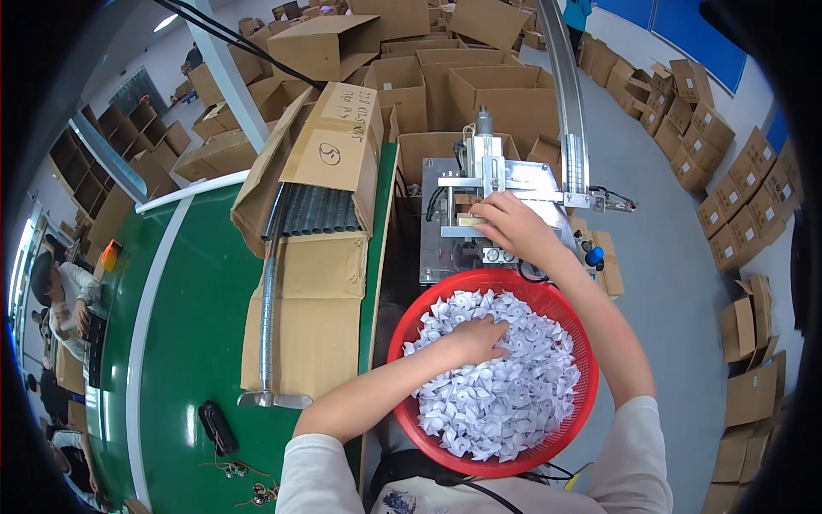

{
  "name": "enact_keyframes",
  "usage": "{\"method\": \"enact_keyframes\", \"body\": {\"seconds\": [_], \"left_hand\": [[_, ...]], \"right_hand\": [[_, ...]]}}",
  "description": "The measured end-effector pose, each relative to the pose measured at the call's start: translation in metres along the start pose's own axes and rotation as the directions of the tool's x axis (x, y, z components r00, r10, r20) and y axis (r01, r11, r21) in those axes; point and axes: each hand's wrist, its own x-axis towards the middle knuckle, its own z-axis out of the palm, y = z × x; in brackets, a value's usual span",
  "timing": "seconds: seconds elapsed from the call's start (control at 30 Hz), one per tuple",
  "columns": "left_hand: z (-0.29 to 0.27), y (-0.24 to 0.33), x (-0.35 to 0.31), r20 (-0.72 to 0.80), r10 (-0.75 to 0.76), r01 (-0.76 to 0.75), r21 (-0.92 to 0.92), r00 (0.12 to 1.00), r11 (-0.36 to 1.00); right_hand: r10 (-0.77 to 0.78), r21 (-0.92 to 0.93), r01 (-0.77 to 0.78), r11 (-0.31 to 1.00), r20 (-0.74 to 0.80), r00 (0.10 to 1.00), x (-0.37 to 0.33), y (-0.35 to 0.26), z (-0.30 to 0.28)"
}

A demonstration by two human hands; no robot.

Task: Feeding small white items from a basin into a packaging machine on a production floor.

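Observation:
A red plastic basket (586, 390) stands close against my body, heaped with small white winged plastic pieces (497, 403). My left hand (476, 341) reaches into the heap, its fingers bent down among the pieces. What those fingertips hold, if anything, is hidden. Beyond the basket is a small pneumatic machine (488, 171) with metal bars, a cylinder and a clear base plate. At its front crossbar my right hand (514, 224) has its fingers drawn together over a small brass-coloured block (469, 220). I cannot make out what is pinched there.
To the left, a green table (193, 343) carries an open cardboard box (342, 163) of grey metal tubes, a metal rail (267, 325) and a black case (217, 428). A curved metal track (565, 94) rises from the machine. Cartons crowd behind; a co-worker (73, 295) sits far left.

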Motion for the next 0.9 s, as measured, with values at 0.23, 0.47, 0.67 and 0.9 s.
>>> {"method": "enact_keyframes", "body": {"seconds": [0.23, 0.47, 0.67, 0.9], "left_hand": [[0.004, 0.008, -0.002, -0.18, -0.033, 0.034, 0.003, 0.983, 0.999], [0.007, 0.008, 0.003, -0.196, -0.056, 0.055, -0.01, 0.979, 0.998], [0.002, 0.011, -0.006, -0.192, -0.089, 0.123, 0.173, 0.977, 0.977], [0.005, 0.006, -0.012, 0.061, -0.043, 0.039, 0.073, 0.997, 0.997]], "right_hand": [[0.111, 0.078, -0.098, 0.992, -0.176, 0.978, -0.034, -0.013, -0.028], [0.315, 0.336, -0.358, 0.871, 0.176, 0.933, -0.147, -0.075, -0.02], [0.315, 0.201, -0.44, 0.875, 0.453, 0.834, -0.209, -0.13, -0.008], [0.304, 0.234, -0.438, 0.868, 0.446, 0.842, -0.212, -0.121, -0.001]]}}
